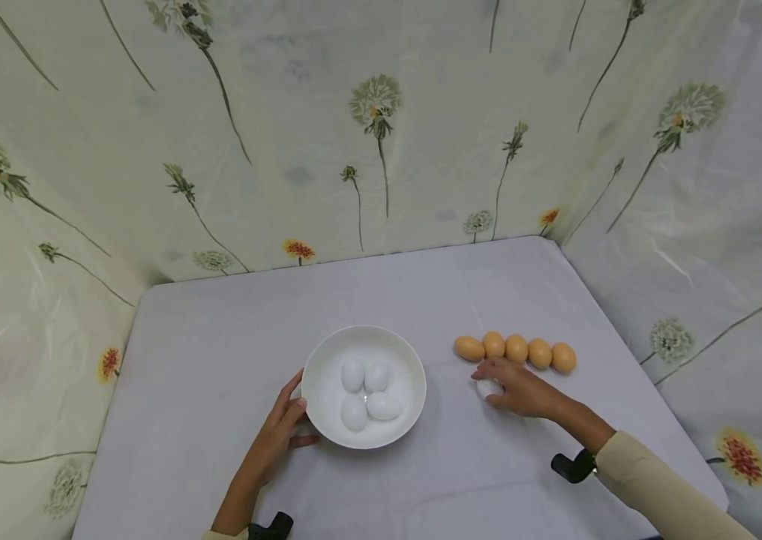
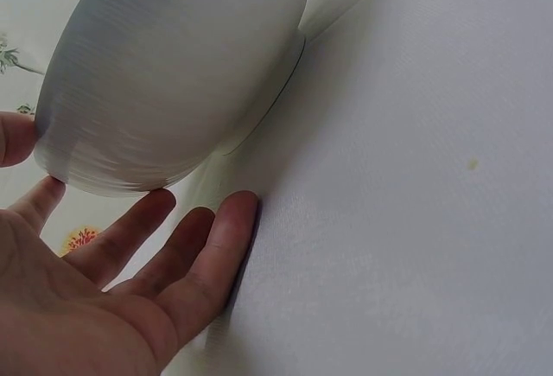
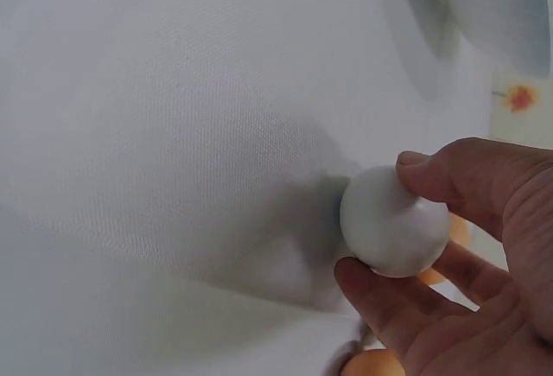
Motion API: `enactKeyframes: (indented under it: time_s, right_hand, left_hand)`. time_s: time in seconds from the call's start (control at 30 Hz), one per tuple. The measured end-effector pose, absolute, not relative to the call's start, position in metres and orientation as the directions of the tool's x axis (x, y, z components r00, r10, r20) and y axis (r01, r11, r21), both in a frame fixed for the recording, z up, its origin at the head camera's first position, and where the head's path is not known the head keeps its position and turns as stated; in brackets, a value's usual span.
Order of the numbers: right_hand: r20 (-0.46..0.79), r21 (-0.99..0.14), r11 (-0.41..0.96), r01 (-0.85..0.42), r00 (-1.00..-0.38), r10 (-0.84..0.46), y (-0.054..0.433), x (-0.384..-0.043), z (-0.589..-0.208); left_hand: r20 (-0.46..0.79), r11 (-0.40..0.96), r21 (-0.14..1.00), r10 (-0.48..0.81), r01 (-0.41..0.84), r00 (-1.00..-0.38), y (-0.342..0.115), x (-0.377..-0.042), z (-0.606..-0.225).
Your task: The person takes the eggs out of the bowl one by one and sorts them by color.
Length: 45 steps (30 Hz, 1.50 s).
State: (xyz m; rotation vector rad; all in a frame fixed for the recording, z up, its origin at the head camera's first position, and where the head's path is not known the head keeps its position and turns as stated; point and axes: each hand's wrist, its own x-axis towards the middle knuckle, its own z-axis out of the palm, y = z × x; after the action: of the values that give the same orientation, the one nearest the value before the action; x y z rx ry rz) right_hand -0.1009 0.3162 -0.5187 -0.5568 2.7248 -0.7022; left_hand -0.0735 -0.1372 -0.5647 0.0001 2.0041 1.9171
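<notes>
A white bowl (image 1: 415,390) with several white eggs (image 1: 384,406) inside stands near the middle of the table. My left hand (image 1: 273,435) is at the bowl's left side, its fingertips touching the outer wall and rim; the left wrist view shows the fingers (image 2: 125,238) spread and mostly straight. To the right, my right hand (image 1: 523,390) pinches another white egg (image 3: 389,220) between thumb and fingers. In the head view that hand partly covers the egg. Just beyond it lies a row of brown eggs (image 1: 517,349).
A white cloth covers the table (image 1: 219,345). Curtains (image 1: 327,135) printed with dandelions and orange flowers rise behind the table and at both sides. Each wrist wears a black camera (image 1: 573,466).
</notes>
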Motion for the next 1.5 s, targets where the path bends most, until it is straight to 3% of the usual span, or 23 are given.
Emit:
enactKeyframes:
  time_s: [0.57, 0.93, 1.1, 1.27, 1.5]
  right_hand:
    - [-0.19, -0.503, 0.827, -0.25, -0.902, -0.388, 0.32, -0.102, -0.493]
    - [-0.078, -0.503, 0.786, -0.359, -0.887, -0.455, 0.312, -0.108, -0.482]
    - [-0.049, -0.575, 0.729, -0.372, -0.873, -0.484, 0.29, -0.115, -0.472]
    - [-0.044, -0.642, 0.658, -0.393, -0.838, -0.543, 0.255, -0.122, -0.46]
    - [-0.087, -0.697, 0.572, -0.433, -0.74, -0.667, 0.197, -0.126, -0.455]
  left_hand:
    - [-0.256, 0.068, 0.967, 0.254, -0.246, -0.933, -0.138, -0.073, -0.565]
    - [-0.259, 0.074, 0.966, 0.256, -0.248, -0.931, -0.136, -0.073, -0.566]
    - [-0.262, 0.073, 0.965, 0.246, -0.251, -0.933, -0.137, -0.073, -0.566]
    - [-0.261, 0.073, 0.965, 0.242, -0.251, -0.934, -0.137, -0.073, -0.565]
    - [-0.261, 0.082, 0.965, 0.245, -0.249, -0.934, -0.137, -0.073, -0.564]
